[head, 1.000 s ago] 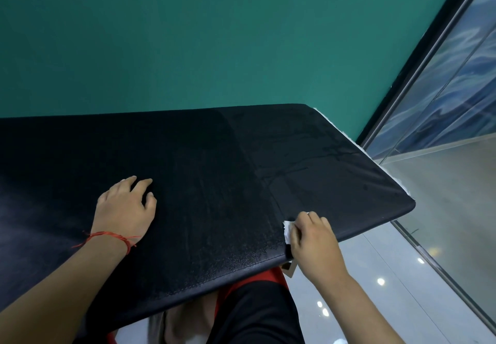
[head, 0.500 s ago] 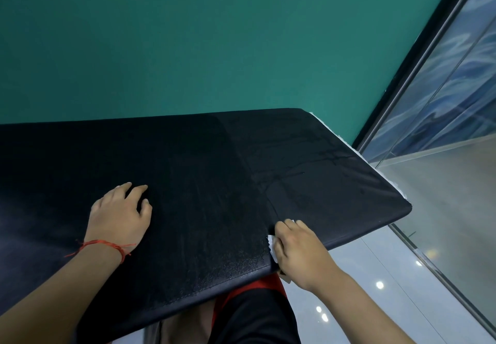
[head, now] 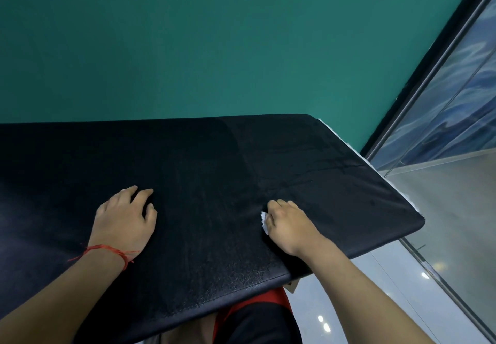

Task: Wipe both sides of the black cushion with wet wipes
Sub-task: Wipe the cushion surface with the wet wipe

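Head camera: your left hand (head: 124, 220) lies flat, fingers loosely spread, pressing on the long black padded cushion (head: 214, 171), which stretches across the frame in front of you, its far edge against the smooth teal wall (head: 214, 48). Your right hand (head: 291, 227), fingers curled, grips a crumpled white wet wipe (head: 264, 221) against the cushion's surface, just beside a straight line that divides the cover. Left of that line the fabric looks matte and finely grained; right of it the cover shows faint creases and a slight sheen. A stitched seam runs along the near edge, and the right-hand corners are rounded, that end overhanging the glossy pale floor (head: 375, 284). A thin red string bracelet (head: 107, 249), knotted with loose ends, circles your left wrist. Below the cushion's near edge shows a black garment with red trim (head: 257, 319). A dark-framed glass panel (head: 456, 96) slants down the right side.
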Demonstrator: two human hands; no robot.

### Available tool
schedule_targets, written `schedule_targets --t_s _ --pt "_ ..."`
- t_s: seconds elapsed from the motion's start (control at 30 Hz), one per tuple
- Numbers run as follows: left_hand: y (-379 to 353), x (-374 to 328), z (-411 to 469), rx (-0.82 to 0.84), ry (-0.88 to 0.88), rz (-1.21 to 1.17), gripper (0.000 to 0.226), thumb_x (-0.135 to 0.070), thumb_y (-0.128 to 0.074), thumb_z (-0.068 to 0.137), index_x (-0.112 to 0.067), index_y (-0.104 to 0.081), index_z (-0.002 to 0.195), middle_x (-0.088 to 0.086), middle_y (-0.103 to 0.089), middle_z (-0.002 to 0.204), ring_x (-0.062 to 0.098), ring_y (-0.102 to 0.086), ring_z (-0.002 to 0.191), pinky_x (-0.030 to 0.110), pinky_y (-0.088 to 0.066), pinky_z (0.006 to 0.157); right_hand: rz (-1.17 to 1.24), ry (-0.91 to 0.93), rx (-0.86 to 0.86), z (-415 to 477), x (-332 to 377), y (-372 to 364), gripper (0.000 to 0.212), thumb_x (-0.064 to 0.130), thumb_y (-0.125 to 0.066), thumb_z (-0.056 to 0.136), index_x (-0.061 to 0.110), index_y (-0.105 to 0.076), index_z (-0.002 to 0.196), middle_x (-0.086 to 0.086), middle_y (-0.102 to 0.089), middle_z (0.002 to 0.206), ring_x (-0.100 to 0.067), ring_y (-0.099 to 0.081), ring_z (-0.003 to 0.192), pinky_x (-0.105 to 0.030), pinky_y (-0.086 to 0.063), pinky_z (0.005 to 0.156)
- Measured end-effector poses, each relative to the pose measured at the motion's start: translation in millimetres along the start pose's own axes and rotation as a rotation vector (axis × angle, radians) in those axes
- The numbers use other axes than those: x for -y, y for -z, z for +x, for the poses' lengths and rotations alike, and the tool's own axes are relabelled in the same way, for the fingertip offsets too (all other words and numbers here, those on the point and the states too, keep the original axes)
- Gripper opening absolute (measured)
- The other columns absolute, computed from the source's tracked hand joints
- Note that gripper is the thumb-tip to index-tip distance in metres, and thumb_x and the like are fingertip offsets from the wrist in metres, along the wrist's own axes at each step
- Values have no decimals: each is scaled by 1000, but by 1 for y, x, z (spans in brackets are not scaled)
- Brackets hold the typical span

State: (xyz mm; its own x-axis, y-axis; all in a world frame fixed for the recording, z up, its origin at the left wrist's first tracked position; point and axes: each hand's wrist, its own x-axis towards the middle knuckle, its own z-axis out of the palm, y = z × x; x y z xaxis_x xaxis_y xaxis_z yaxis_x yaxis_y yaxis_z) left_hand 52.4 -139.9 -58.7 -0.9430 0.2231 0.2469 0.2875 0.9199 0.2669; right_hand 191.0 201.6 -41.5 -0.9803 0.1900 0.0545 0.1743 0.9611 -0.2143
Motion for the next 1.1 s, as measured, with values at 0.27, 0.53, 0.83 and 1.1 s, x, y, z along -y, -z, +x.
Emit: schedule_targets --t_s 0.27,0.53,0.83,1.1 --pt "5 -3 23 96 -42 105 28 -29 -55 95 -21 -60 122 5 -56 116 27 -52 105 45 -48 90 32 -47 56 31 -1 0 36 46 -36 106 17 -48 88 2 -55 89 -24 -50 86 -43 -49 86" --pt "-14 -21 72 93 -103 -38 32 -36 -57 101 -20 -63 128 3 -56 142 30 -37 149 55 -35 118 19 -52 53 63 -2 -7 35 45 -37 108 18 -49 89 2 -55 90 -23 -50 85 -41 -48 87" --pt "-39 -42 122 166 -164 -29 57 -56 -44 103 -26 -47 151 2 -34 166 23 -17 159 52 -21 127 39 -35 19 122 -6 -19 34 45 -37 107 19 -43 87 4 -50 85 -24 -47 83 -44 -49 87" --pt "-48 -36 124 114 -126 -32 53 -54 -43 104 -28 -50 150 0 -43 162 23 -30 155 51 -24 126 35 -11 17 163 -4 -24 35 47 -35 108 18 -46 90 2 -53 90 -25 -48 87 -44 -48 88"
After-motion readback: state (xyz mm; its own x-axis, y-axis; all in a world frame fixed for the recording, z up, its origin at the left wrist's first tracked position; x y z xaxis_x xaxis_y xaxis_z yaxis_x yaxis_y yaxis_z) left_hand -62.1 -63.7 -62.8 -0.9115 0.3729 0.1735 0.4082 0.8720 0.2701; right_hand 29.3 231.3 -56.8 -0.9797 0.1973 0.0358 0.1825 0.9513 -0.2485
